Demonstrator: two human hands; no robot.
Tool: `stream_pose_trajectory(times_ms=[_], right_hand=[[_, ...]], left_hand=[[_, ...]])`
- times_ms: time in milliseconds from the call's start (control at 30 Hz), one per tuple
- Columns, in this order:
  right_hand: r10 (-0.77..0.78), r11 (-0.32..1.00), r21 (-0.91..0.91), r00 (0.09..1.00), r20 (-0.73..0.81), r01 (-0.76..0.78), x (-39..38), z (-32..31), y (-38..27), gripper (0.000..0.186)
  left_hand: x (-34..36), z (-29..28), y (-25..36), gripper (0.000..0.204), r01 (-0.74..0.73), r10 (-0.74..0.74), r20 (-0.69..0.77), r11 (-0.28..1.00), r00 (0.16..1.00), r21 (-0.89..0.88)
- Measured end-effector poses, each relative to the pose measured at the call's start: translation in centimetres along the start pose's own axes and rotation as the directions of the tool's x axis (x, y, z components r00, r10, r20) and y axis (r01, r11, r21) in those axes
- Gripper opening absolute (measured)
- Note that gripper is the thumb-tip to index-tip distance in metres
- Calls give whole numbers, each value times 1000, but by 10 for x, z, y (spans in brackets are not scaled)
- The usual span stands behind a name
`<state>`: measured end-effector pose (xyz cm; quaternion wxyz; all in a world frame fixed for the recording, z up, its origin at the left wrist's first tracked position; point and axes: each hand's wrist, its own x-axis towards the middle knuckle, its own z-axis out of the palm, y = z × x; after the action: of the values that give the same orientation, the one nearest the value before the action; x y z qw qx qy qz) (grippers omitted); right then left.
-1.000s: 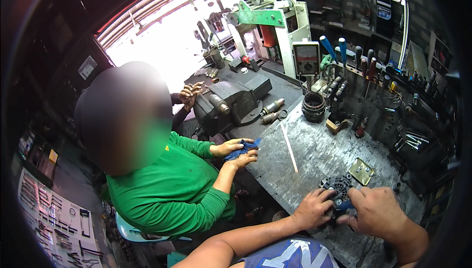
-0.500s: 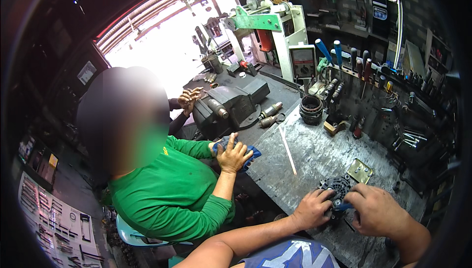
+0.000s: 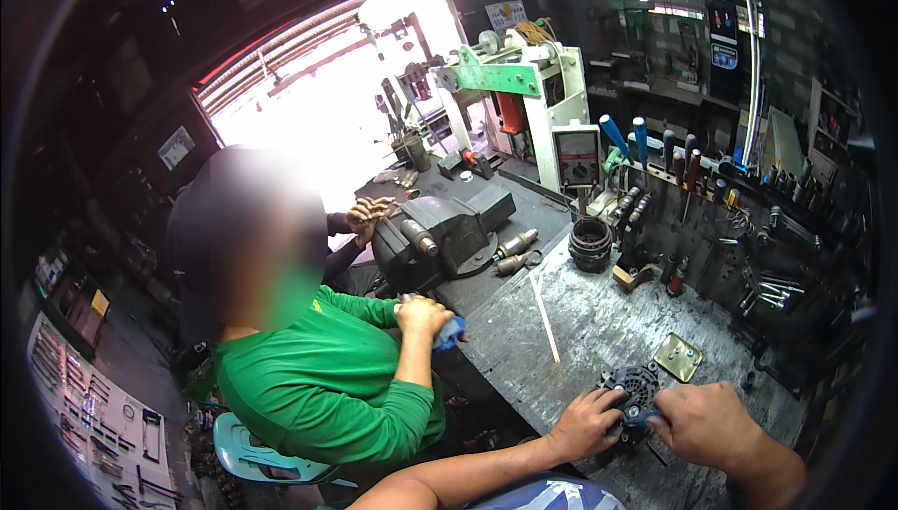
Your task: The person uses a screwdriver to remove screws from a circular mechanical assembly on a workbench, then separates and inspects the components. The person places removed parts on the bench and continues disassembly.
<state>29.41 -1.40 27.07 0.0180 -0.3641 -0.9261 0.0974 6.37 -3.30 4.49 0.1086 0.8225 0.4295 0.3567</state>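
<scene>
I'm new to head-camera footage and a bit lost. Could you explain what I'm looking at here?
There is no machine arm: each grip is a person's bare hand. The view comes from the left of two fisheye cameras worn on that person's head, looking down, so straight edges bend near the rim.

The left grip has its fingers at the edge of a round, dark, slotted part. The right grip holds a small blue object, too covered to name.

On the metal-topped bench there are also a shallow yellowish tray with small bits in it, a pale strip and a dark ring-shaped part.

The person in green is someone else, holding a blue cloth.
</scene>
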Motion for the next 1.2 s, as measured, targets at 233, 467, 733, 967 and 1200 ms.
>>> stream_pose_trajectory(times_ms=[233, 467, 733, 967, 1200], right_hand=[[58, 981, 194, 991, -122, -33, -4, 24, 6, 35], [-189, 851, 384, 891, -413, 358, 0, 61, 8, 50], [-125, 793, 412, 781, -611, 449, -12, 82, 17, 45], [274, 623, 610, 593, -757, 490, -67, 121, 38, 38], [498, 667, 719, 599, -627, 198, -104, 156, 61, 31]], left_hand=[[0, 1, 4, 36, 43, -44, 32, 999, 999, 18], [0, 2, 19, 46, 133, -142, 71, 984, 987, 117], [-2, 11, 28, 41, 134, -144, 23, 961, 989, 243], [-9, 16, 23, 33, -4, 16, -36, 947, 999, 321], [-8, 11, 21, 31, -111, 146, -98, 948, 984, 299]])
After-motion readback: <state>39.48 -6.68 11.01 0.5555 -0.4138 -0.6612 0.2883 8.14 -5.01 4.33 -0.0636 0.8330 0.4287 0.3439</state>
